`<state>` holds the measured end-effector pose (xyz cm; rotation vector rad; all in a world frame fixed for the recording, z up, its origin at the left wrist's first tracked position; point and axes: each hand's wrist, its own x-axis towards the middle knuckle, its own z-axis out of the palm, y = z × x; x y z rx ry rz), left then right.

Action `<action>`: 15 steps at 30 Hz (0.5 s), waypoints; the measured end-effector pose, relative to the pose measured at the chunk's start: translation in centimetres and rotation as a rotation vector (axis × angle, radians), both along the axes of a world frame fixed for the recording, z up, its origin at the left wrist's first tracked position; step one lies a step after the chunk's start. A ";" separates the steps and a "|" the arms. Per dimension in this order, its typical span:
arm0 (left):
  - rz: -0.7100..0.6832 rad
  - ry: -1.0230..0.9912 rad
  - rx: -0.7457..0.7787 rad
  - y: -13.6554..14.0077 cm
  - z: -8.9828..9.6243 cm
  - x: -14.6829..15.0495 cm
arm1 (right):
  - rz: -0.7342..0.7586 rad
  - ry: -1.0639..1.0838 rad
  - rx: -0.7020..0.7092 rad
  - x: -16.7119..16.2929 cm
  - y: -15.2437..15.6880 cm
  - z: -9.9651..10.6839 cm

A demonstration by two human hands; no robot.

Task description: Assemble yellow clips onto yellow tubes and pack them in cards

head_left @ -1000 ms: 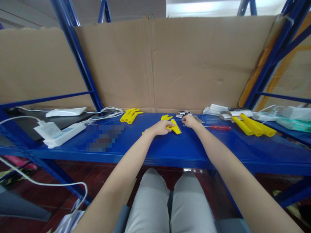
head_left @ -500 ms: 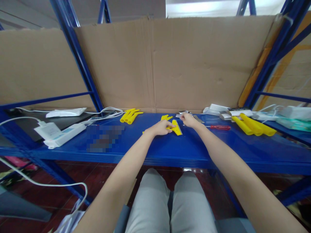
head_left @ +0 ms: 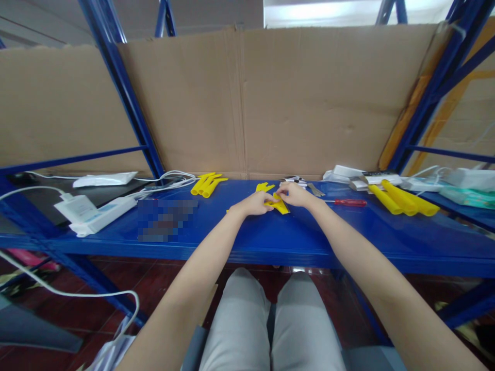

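Observation:
My left hand [head_left: 256,203] is closed around a yellow scraper [head_left: 283,208] that lies low over the blue shelf, its wide head toward the right. My right hand [head_left: 293,195] is at the scraper's head with thumb and fingertips pinched together; whatever they hold is too small to make out. Just behind my left hand are yellow scraper heads [head_left: 264,186]. Past my right hand lie small white-and-dark pieces [head_left: 296,180] and flat grey metal strips [head_left: 317,190]. A red-handled screwdriver [head_left: 350,202] rests to the right, its tip end partly hidden by my right arm.
Yellow tube handles [head_left: 404,200] lie at the right, and several yellow scraper parts [head_left: 208,184] at the back left. A white power strip [head_left: 102,215] with cables stands left, near a blurred-out flat object [head_left: 167,220]. Cardboard [head_left: 309,103] walls the back; blue posts [head_left: 129,87] frame the shelf.
My right hand has moved left and slightly nearer, from the small pieces at the back to the scraper's head. My left hand has stayed in place on the scraper.

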<state>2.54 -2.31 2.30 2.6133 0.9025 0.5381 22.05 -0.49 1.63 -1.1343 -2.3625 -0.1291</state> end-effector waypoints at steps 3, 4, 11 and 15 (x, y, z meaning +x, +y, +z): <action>-0.003 -0.007 -0.003 0.0 0.0 0.0 | 0.036 -0.051 0.014 0.2 -0.2 0.2; -0.003 -0.005 -0.004 0.1 0.0 0.0 | 0.039 -0.061 0.017 0.2 -0.3 0.3; -0.007 0.004 -0.002 0.2 -0.1 0.0 | 0.059 -0.100 0.045 0.3 -0.2 0.4; 0.010 -0.003 -0.005 0.3 -0.2 0.0 | 0.059 -0.080 0.035 0.5 -0.2 0.4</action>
